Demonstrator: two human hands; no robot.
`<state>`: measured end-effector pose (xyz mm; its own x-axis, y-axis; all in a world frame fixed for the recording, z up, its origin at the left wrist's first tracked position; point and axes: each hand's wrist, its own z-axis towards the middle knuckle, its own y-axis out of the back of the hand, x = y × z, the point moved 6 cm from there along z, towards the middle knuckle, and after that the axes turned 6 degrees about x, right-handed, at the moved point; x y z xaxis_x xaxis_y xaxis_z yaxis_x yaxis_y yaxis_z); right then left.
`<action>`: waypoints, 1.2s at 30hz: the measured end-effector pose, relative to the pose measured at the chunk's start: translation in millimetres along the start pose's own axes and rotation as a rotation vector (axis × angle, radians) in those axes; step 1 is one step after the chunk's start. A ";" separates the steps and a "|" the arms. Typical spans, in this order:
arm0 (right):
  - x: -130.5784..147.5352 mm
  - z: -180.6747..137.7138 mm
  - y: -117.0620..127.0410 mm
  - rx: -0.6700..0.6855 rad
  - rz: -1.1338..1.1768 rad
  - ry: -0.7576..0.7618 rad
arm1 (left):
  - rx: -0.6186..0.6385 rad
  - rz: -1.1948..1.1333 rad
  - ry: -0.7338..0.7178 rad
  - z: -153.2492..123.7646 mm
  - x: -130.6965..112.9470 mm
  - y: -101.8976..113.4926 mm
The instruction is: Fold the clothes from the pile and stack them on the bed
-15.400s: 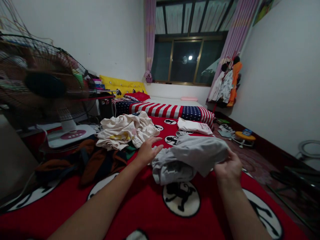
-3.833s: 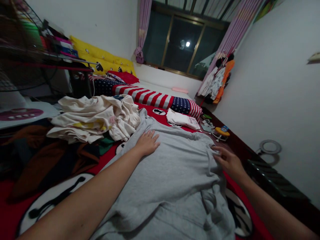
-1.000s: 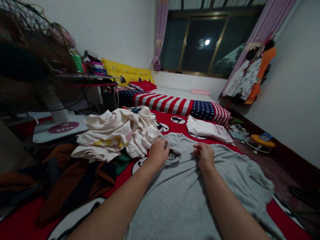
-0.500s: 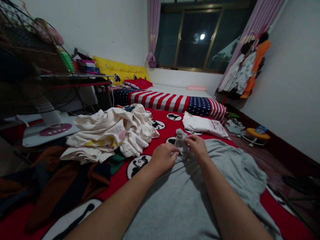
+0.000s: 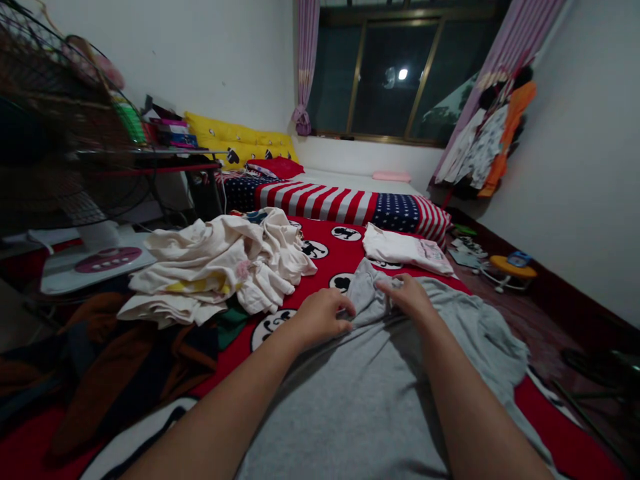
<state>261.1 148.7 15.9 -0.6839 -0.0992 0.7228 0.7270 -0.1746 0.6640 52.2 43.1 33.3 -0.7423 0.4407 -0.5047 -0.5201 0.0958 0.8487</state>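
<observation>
A grey T-shirt point(image 5: 395, 393) lies spread over the red patterned blanket point(image 5: 330, 257) in front of me. My left hand point(image 5: 320, 317) and my right hand point(image 5: 407, 297) sit close together at the shirt's far end. Both have their fingers closed on a bunched fold of the grey cloth between them. That fold stands up slightly off the blanket. A heap of cream clothes point(image 5: 215, 263) lies just left of my left hand.
Dark brown and green garments point(image 5: 125, 360) are piled at the left. A folded white garment point(image 5: 405, 248) lies beyond the shirt, before a flag-patterned blanket point(image 5: 345, 203). A standing fan point(image 5: 60, 167) is at far left. Floor clutter and a yellow toy point(image 5: 515, 272) lie right.
Over the last second my hands came together at the shirt's far end and gathered the cloth. The pinched fold has dropped lower than half a second ago.
</observation>
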 end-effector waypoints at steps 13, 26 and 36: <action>68.7 -16.6 13.4 0.121 0.721 0.279 | -0.343 -0.442 0.225 4.3 39.2 9.2; 91.3 -32.5 4.7 0.322 0.696 0.340 | -0.478 -0.855 0.333 1.3 54.7 17.9; 106.5 -43.7 -8.5 0.490 0.740 0.385 | -0.339 -0.649 0.179 10.2 43.2 9.6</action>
<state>179.4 96.8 78.8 0.0480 -0.3490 0.9359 0.8667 0.4803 0.1346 19.5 72.2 21.2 -0.2850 0.2350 -0.9293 -0.9565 -0.0062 0.2918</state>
